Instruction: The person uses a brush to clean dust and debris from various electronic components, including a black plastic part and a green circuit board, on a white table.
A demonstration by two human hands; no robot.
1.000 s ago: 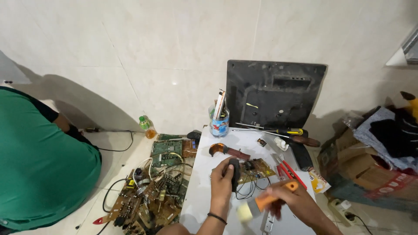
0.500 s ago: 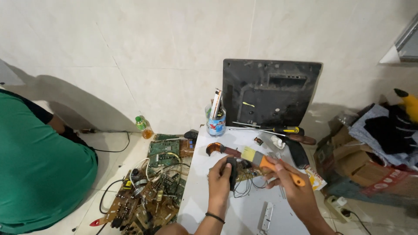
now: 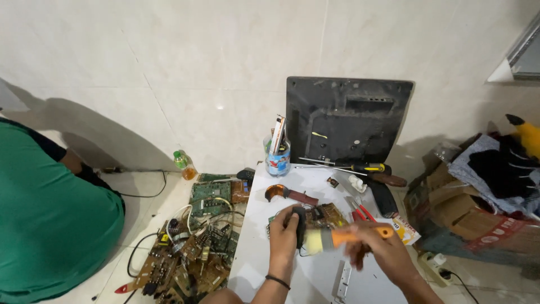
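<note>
Far left, a person in a green shirt (image 3: 45, 225) crouches on the floor, back to us. Beside them sits a heap of circuit boards (image 3: 191, 247) with loose wires, and a small bottle (image 3: 184, 165) stands by the wall. Onto the white counter (image 3: 253, 264) now: a cup of tools (image 3: 277, 155) at the back edge, a curved copper-coloured part (image 3: 278, 192) in front of it. Centre stage, the left hand (image 3: 284, 236) is closed around a dark small device (image 3: 300, 225), pinning it down on a brown circuit board (image 3: 329, 214). The right hand (image 3: 379, 250) is clamped on the orange handle of a paintbrush (image 3: 332, 237), its pale bristles right against the device; the hand is blurred. As for progress, I'd judge the brushing is in full flow, with nothing showing it finished. Further right lie red-handled pliers (image 3: 360, 211), a screwdriver (image 3: 360, 166), and a black panel (image 3: 346, 121) leaning on the wall. Cardboard boxes (image 3: 450, 208) crowd the far right.
</note>
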